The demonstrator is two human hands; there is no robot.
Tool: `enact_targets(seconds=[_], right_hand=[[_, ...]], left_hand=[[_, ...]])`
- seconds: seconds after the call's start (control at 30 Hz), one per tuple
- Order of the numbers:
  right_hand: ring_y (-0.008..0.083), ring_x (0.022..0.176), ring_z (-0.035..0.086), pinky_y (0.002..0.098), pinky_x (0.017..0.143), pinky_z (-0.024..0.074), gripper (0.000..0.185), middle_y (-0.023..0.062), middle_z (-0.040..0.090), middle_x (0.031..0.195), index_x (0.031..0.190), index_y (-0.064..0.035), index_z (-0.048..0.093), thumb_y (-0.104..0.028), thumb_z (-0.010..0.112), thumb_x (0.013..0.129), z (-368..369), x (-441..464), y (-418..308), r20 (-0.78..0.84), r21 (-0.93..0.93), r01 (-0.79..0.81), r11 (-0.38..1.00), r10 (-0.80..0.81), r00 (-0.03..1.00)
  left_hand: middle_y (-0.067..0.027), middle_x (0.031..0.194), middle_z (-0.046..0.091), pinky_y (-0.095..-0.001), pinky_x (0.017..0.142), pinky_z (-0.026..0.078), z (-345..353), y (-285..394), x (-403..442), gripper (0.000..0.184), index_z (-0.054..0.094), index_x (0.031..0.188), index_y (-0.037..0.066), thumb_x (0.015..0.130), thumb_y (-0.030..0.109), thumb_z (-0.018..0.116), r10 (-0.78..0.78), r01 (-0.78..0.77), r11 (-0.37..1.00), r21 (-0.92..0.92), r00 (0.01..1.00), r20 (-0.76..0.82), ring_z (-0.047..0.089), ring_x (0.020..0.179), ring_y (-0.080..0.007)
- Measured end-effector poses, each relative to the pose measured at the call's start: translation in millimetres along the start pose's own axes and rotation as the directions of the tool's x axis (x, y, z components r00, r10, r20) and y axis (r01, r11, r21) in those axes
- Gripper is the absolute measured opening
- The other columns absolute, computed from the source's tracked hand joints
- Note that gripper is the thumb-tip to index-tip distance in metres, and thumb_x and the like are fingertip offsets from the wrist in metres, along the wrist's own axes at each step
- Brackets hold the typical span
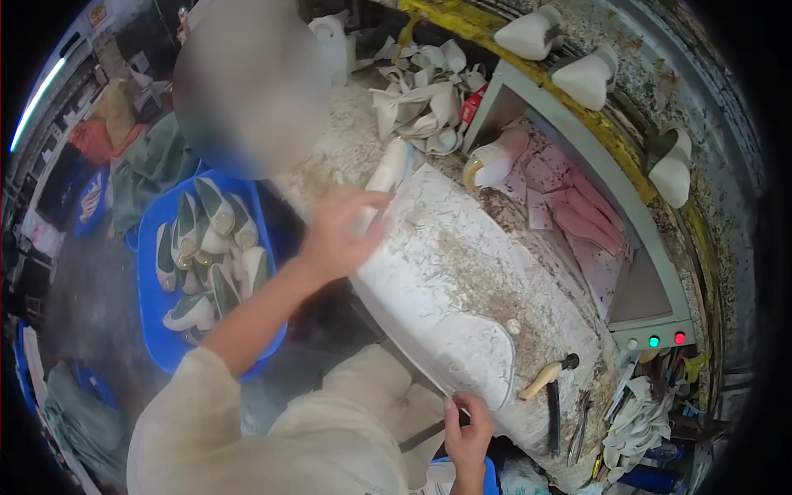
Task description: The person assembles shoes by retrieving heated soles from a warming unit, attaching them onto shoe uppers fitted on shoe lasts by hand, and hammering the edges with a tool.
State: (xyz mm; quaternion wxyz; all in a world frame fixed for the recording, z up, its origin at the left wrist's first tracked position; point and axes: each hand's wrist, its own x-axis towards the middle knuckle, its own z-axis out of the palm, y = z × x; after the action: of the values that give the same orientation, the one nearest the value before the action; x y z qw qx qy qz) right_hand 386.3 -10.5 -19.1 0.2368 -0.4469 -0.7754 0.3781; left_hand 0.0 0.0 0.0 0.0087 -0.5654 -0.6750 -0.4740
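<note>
My left hand (340,235) is stretched over the left part of the worktable, thumb and fingers apart. Its fingertips are close to the lower end of a white shoe (389,167) lying on the table; whether they touch it I cannot tell. At the table's front edge is my right hand (469,427), its fingers curled and pinched together. What it holds, if anything, cannot be made out. A clear rounded sheet (478,355) lies on the white table surface (445,247) just above that hand.
A hammer (549,377), a black bar (553,417) and pliers (580,425) lie at the right. Beyond stands a grey-framed machine (643,305) with pink pieces inside. Shoes fill a blue basket (148,313) at left. White scraps (425,99) are heaped behind; several shoes (528,35) line the rack.
</note>
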Motion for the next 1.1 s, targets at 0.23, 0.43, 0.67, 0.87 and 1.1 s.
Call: enact_targets(seconds=[0.23, 0.43, 0.67, 0.87, 1.1], right_hand=[[0.032, 0.075, 0.065, 0.0384, 0.068, 0.05, 0.014, 0.0161, 0.067, 0.083, 0.093, 0.0009, 0.067, -0.007, 0.073, 0.084, -9.1, 14.7, 5.9, 0.008, -0.017, 0.118, 0.993, -0.118, 0.993], [0.0285, 0.072, 0.067, 0.0347, 0.068, 0.0518, 0.008, 0.0145, 0.069, 0.081, 0.087, 0.0005, 0.068, -0.005, 0.073, 0.082, -31.2, -1.1, 8.6, -0.146, -0.022, 0.183, 0.983, -0.184, 0.972], [0.0347, 0.077, 0.061, 0.0399, 0.072, 0.0482, 0.007, 0.0166, 0.065, 0.085, 0.089, -0.0003, 0.067, -0.007, 0.067, 0.086, -146.8, 0.8, 96.8, -0.704, -0.413, -0.23, 0.881, -0.149, 0.694], [0.0373, 0.092, 0.061, 0.0444, 0.083, 0.0479, 0.024, 0.0198, 0.065, 0.099, 0.102, 0.0009, 0.067, -0.02, 0.069, 0.089, -232.1, 7.2, 175.4, -0.601, -0.63, -0.427, 0.649, -0.059, 0.797], [0.0387, 0.093, 0.059, 0.0475, 0.083, 0.0454, 0.031, 0.0201, 0.063, 0.102, 0.122, 0.0005, 0.063, -0.017, 0.059, 0.096, -224.4, -25.4, 176.2, -0.391, -0.726, -0.231, 0.648, -0.113, 0.913]], left_hand=[[-0.0208, 0.116, 0.063, -0.0462, 0.09, 0.051, 153.5, 39.5, 161.9, 0.078, 0.057, 0.129, 0.0, 0.069, 0.044, 0.082, -0.301, 0.263, 0.91, 0.319, 0.951, 0.075, 0.062, 0.111, -0.036], [-0.0179, 0.097, 0.074, -0.0418, 0.083, 0.054, 173.8, 8.4, 164.9, 0.062, 0.07, 0.112, 0.0, 0.07, 0.044, 0.081, -0.396, 0.407, 0.913, 0.03, 0.865, 0.307, 0.071, 0.091, -0.0326], [-0.0124, 0.108, 0.07, -0.0307, 0.086, 0.051, 81.5, 102.7, 13.1, 0.063, 0.062, 0.122, -0.006, 0.071, 0.024, 0.085, -0.286, 0.452, 0.85, -0.271, 0.827, 0.484, 0.065, 0.095, -0.0171], [-0.0203, 0.116, 0.068, -0.0379, 0.097, 0.049, 67.6, 98.6, -7.4, 0.068, 0.062, 0.126, -0.001, 0.067, 0.024, 0.084, 0.046, 0.09, 0.982, -0.167, 0.741, 0.67, 0.066, 0.108, -0.0292], [-0.0167, 0.123, 0.06, -0.0434, 0.098, 0.047, 84.6, 126.0, -13.9, 0.082, 0.054, 0.136, 0.005, 0.069, 0.041, 0.083, 0.211, -0.244, 0.97, -0.012, 0.813, 0.543, 0.06, 0.11, -0.0364]])
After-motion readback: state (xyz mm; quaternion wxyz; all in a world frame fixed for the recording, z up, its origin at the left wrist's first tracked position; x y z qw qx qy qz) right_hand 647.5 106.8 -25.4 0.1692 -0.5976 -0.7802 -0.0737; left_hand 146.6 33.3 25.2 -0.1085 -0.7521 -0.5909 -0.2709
